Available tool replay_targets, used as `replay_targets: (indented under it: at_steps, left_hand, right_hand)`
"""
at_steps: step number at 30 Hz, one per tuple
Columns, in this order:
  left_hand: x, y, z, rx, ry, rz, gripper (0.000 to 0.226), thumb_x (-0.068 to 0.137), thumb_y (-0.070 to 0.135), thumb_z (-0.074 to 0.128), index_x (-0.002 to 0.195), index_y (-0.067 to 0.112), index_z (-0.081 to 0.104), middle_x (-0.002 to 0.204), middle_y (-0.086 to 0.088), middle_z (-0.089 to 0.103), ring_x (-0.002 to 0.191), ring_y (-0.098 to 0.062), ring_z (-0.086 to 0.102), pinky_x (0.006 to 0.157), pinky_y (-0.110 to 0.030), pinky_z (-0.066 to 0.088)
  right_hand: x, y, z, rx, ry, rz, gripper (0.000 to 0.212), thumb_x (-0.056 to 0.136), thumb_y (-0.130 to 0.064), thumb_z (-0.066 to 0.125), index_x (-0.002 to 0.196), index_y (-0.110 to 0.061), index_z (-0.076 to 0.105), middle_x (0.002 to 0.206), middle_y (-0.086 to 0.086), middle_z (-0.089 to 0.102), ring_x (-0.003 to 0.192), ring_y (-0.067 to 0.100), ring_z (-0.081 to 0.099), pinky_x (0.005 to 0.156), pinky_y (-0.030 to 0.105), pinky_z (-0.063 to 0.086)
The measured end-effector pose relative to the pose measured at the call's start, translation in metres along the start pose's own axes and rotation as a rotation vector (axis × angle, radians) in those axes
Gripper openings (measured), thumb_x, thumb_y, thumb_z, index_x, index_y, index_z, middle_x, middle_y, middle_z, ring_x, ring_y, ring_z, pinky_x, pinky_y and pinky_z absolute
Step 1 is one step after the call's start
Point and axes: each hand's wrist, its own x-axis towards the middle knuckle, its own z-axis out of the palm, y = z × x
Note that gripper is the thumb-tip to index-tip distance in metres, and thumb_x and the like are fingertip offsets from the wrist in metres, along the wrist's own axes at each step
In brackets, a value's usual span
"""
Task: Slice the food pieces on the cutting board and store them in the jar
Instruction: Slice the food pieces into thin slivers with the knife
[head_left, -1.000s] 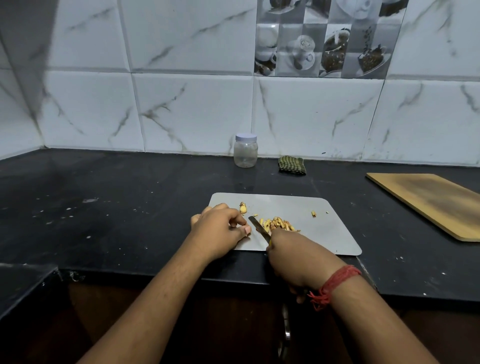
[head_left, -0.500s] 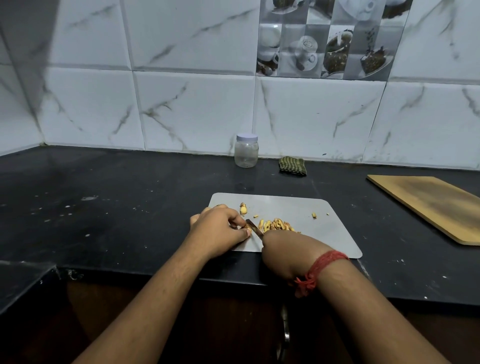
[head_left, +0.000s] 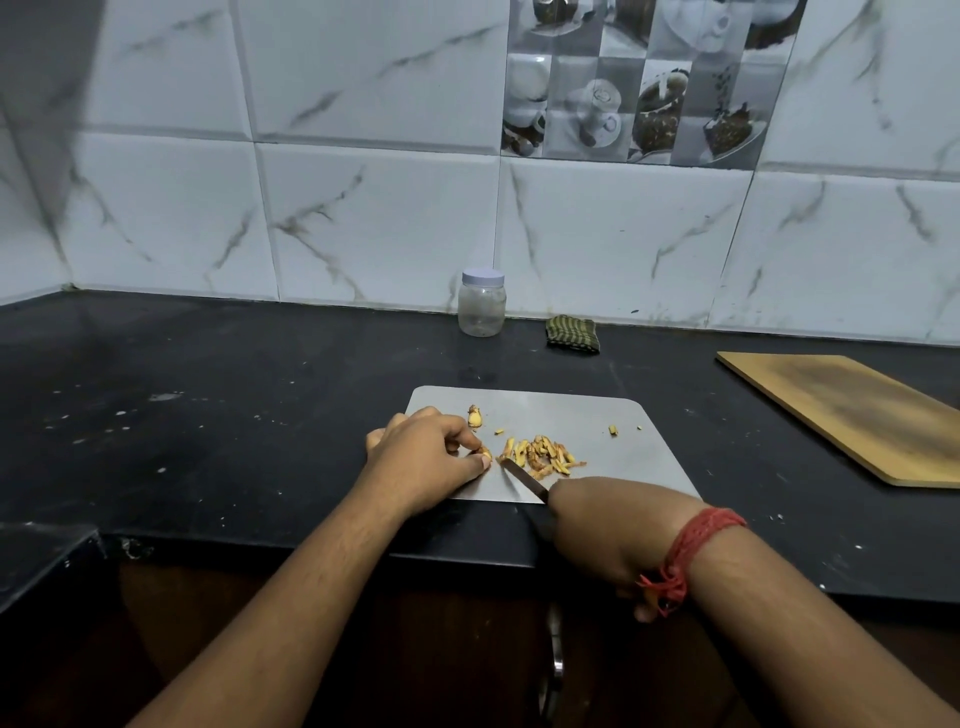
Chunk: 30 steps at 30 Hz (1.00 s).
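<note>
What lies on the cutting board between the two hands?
In the head view, the knife blade and the pile of sliced strips lie between the left hand and the right hand on the cutting board.

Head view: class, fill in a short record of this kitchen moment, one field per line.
Left hand: pinches a food piece on the grey cutting board
Right hand: grips knife, blade beside sliced strips
Jar: lid on, by the wall
Uncut piece: on the board's far side
Wooden board: lies to the right
</note>
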Motion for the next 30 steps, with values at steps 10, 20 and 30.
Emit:
replay_targets:
  at_steps: [10,20,30]
  left_hand:
    - [-0.001,-0.001,0.000,-0.036,0.011,-0.001,0.018,0.080,0.062,0.068,0.092,0.048,0.069,0.096,0.019,0.056,0.108,-0.010,0.045,0.105,-0.042,0.030]
    - [0.002,-0.001,0.002,-0.031,0.019,-0.004,0.020,0.080,0.061,0.069,0.094,0.046,0.071,0.093,0.020,0.054,0.108,-0.010,0.046,0.103,-0.041,0.030]
    - [0.003,0.000,0.003,-0.009,0.028,-0.006,0.024,0.081,0.061,0.068,0.099,0.046,0.072,0.093,0.021,0.053,0.109,-0.010,0.045,0.101,-0.040,0.030]
  right_hand:
    - [0.030,-0.005,0.012,0.164,0.156,0.006,0.022,0.099,-0.007,0.039,0.114,-0.001,0.054,0.076,0.002,0.039,0.061,0.014,0.041,0.047,0.020,0.028]
    - [0.025,-0.009,-0.003,0.223,0.072,-0.001,0.009,0.097,-0.002,0.038,0.095,-0.007,0.045,0.073,0.002,0.040,0.059,0.016,0.043,0.032,0.015,0.035]
    - [0.031,-0.009,0.003,0.231,0.082,0.006,0.013,0.099,-0.005,0.038,0.088,-0.006,0.045,0.073,0.003,0.042,0.057,0.013,0.041,0.034,0.011,0.037]
